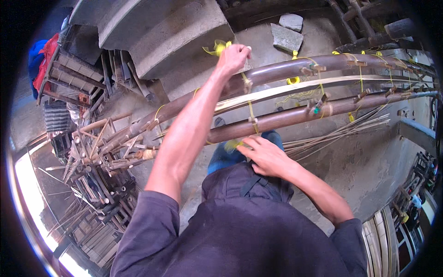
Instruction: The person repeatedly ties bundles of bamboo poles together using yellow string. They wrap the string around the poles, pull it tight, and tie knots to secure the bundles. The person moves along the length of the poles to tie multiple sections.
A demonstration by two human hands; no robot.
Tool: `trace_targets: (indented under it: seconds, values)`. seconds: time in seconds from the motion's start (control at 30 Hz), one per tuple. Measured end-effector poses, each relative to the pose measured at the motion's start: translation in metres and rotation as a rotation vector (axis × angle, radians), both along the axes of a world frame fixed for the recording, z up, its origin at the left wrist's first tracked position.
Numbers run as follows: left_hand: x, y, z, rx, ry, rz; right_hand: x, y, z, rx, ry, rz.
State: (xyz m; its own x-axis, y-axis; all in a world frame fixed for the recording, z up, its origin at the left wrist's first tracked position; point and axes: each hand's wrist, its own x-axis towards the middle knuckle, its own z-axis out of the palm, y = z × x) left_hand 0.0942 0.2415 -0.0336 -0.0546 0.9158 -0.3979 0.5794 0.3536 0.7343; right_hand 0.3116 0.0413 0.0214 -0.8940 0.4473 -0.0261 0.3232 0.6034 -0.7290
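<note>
Yellow strap [251, 111] crosses two bamboo poles [286, 69], pulled by both hands [234, 57].

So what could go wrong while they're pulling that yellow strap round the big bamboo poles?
1. The yellow strap runs tight between the left hand above and the right hand below; if it slips or snaps, a hand might jerk away.
2. Small pegs stick out of the bamboo poles and could scratch an arm.
3. Thin loose strips lie on the floor, maybe easy to trip on.
</note>
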Motion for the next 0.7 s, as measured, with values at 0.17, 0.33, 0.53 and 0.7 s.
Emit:
trace_targets:
  seconds: [0.17, 0.33, 0.53, 0.7]
  values:
    - [-0.095, -0.019, 0.055, 0.194, 0.361, -0.327, -0.025, -0.051, 0.042, -1.272, 0.241, -0.419]
    - [-0.126, -0.104, 0.087, 0.492, 0.131, -0.178, -0.13, -0.085, -0.061, -0.738, -0.056, -0.624]
    - [-0.1, -0.229, 0.072, 0.302, 0.183, -0.215, -0.17, 0.043, 0.206, 0.284, 0.043, -0.085]
    - [-0.087, -0.235, 0.034, 0.595, 0.256, 0.05, -0.239, 0.117, 0.145, 0.239, -0.066, -0.072]
